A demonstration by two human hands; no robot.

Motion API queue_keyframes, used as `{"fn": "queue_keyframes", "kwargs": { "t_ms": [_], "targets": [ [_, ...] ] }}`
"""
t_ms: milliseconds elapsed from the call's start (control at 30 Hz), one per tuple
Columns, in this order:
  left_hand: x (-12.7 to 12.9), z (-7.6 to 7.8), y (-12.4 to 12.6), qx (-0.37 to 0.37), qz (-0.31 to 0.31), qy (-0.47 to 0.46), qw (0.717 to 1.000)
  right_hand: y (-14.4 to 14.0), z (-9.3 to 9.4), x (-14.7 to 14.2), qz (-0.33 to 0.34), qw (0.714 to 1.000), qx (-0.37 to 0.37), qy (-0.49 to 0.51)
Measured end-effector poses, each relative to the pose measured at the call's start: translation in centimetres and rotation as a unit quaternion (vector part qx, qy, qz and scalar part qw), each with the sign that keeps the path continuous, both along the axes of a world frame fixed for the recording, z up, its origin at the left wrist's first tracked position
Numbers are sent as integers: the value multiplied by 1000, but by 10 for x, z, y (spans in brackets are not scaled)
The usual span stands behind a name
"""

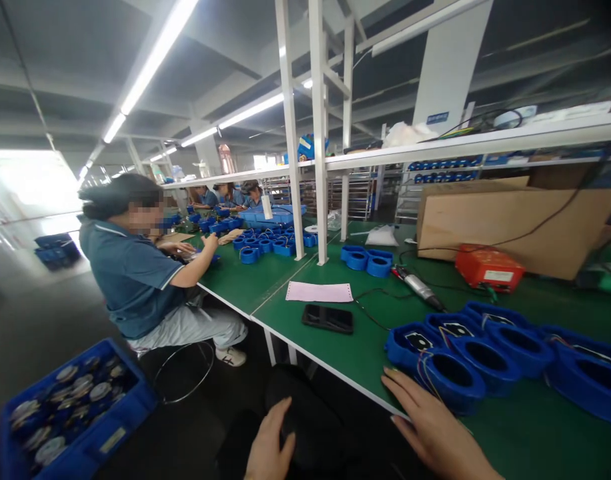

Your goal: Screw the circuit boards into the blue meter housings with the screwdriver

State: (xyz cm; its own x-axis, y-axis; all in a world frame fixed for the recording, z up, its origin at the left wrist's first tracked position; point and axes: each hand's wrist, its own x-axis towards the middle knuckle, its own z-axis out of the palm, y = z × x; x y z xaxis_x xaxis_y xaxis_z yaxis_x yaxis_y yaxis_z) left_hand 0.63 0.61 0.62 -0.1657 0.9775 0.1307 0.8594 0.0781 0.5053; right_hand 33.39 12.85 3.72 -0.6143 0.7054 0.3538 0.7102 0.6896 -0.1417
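My right hand [430,420] lies at the near edge of the green bench with its fingers stretched out. It is nearest to a blue plastic housing [455,381] with a round opening and thin wires, and I cannot tell whether the fingertips touch it. More blue housings [490,359] of the same kind stand in a row to the right, some with a small white-edged part inside. Over my lap, below the bench edge, my left hand [271,443] has its thumb and fingers apart and holds nothing.
A black phone [328,319] and a pink sheet [319,292] lie ahead. An electric screwdriver [419,289], a red box [489,268] and a cardboard box [510,230] are behind the housings. At left a co-worker [130,267] sits near a blue crate [80,420] of round parts.
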Motion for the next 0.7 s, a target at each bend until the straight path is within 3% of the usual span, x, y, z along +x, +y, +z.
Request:
{"fn": "queue_keyframes", "kwargs": {
  "t_ms": [167,367,500,600,700],
  "targets": [
    [20,27,10,163,-31,114,979,0,9,-7,8,999,40,6],
    [33,70,-13,316,-126,172,925,-6,23,-12,7,999,50,-18],
    [46,100,-20,397,-210,159,879,-7,26,-14,-4,999,36,-24],
    [55,113,-16,457,-238,118,849,-7,26,-13,-3,999,23,-22],
    [54,121,-14,467,-252,103,842,-7,28,-13,-4,1000,6,-25]
  ]
}}
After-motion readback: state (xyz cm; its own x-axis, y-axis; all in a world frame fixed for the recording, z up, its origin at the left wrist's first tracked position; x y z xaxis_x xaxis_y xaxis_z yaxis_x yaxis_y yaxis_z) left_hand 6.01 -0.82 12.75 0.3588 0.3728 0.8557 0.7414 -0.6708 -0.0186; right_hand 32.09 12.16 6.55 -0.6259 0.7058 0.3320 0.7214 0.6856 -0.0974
